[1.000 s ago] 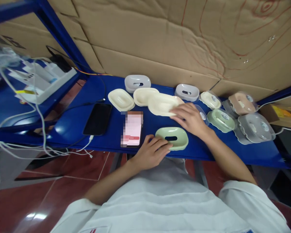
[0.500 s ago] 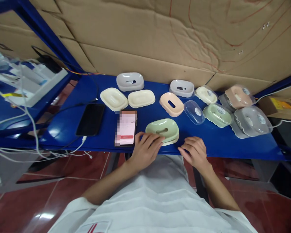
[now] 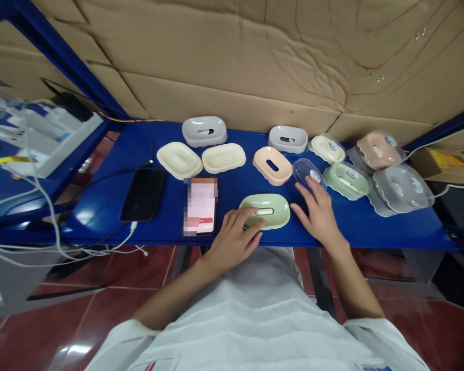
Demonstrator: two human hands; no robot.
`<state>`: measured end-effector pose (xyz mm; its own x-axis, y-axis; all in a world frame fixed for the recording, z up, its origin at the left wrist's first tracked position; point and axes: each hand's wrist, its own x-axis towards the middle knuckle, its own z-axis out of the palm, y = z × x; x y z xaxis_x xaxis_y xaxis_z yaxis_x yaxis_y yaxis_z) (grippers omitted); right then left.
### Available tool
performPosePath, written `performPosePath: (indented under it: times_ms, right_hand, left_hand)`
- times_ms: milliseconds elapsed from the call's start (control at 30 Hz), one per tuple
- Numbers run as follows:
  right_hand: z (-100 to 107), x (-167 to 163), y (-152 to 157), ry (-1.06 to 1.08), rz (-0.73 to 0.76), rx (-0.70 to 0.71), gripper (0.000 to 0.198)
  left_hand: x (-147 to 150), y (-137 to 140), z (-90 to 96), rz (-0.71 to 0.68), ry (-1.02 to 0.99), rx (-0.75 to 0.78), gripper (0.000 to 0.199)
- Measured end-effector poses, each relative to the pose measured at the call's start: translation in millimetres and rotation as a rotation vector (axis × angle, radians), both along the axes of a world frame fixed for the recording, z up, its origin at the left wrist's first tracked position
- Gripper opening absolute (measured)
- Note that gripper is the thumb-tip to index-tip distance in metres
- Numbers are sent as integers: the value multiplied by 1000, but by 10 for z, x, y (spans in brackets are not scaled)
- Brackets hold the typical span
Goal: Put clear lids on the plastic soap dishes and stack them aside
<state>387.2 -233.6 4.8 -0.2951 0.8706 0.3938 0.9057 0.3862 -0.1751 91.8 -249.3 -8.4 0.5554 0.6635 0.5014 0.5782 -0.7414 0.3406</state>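
Note:
A light green soap dish (image 3: 277,219) lies level at the table's front, with a cream piece showing through its slot. Spread fingers of my left hand (image 3: 234,237) rest over its left end without wrapping round it. My right hand (image 3: 320,216) is open to the right of the dish. Its fingertips reach the near edge of a clear lid (image 3: 303,167) with a round sticker; whether they touch it I cannot tell. A peach soap dish tray (image 3: 268,172) with an oval slot sits just behind the green dish.
Two cream trays (image 3: 224,157) and a grey dish (image 3: 204,126) are at the back left; another grey dish (image 3: 288,135) is further right. Several lidded soap dishes (image 3: 404,188) crowd the right side. A lit phone (image 3: 201,206), a dark phone (image 3: 142,195) and white cables (image 3: 88,252) occupy the left.
The green dish has gone from tilted to level, slightly right, with its slot now over the cream piece. My right hand has moved up to the clear lid and its fingers have spread.

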Motion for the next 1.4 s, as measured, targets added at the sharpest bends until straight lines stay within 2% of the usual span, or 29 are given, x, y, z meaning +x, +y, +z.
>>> performPosePath:
  times_ms: [100, 200, 367, 500, 600, 667, 767, 833, 1000, 1233, 1333, 1400]
  right_hand:
    - [4, 147, 161, -46, -133, -13, 58]
    - [1, 177, 145, -11, -102, 10, 51]
    - [-79, 129, -152, 48, 28, 28, 49]
    - [-129, 149, -236, 93, -16, -51, 52]
    - [-62, 98, -210, 248, -14, -60, 48]
    - [5, -12, -223, 310, 54, -73, 50]
    - [55, -237, -306, 222, 268, -121, 56]
    - [46, -356, -367, 128, 350, -122, 60]
    - [-7, -406, -398, 2, 381, -104, 63]
    - [-69, -341, -333, 39, 343, -138, 62]
    - [-54, -271, -324, 77, 341, -91, 69]
    - [5, -119, -319, 89, 283, -20, 72]
  left_hand:
    - [-17, 23, -9, -41, -102, -47, 21]
    - [-27, 27, -23, -60, -111, -61, 21]
    - [-26, 18, -28, -66, -102, -65, 21]
    - [-30, 6, -23, -61, -105, -87, 21]
    - [-35, -2, -32, -42, -125, -94, 35]
    - [-35, -5, -38, -23, -143, -101, 49]
    - [-35, -6, -44, -3, -157, -133, 66]
    - [-37, -7, -49, -9, -150, -168, 71]
    - [-52, -4, -92, -2, -151, -217, 70]
    - [-46, 14, -115, 11, -167, -210, 65]
    - [-41, -1, -92, 10, -161, -237, 64]
    - [-40, -16, -73, 6, -156, -259, 65]
